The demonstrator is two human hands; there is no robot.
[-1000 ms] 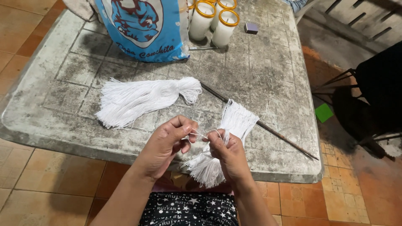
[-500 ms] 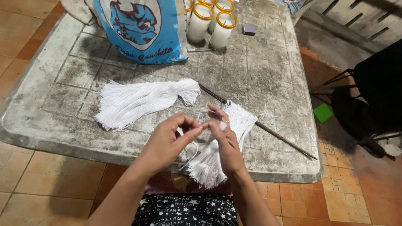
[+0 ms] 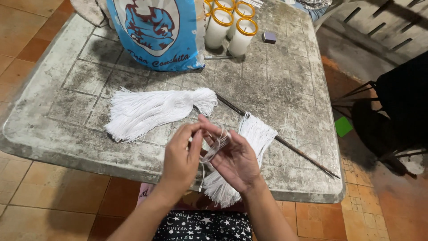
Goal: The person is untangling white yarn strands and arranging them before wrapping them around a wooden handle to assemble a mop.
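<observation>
Both hands, lifted since a moment ago, pinch a thin thread [image 3: 216, 145], left hand [image 3: 180, 158] and right hand [image 3: 236, 160] closed on it, one tassel [image 3: 151, 111] tied, another bundle [image 3: 249, 147] loose.

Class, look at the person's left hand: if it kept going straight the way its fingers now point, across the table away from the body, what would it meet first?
Probably the tied white thread bundle lying just beyond the left hand, near its knotted end. Past that stands the blue printed bag. Depth is unclear, since the hand may be raised above the table.
</observation>
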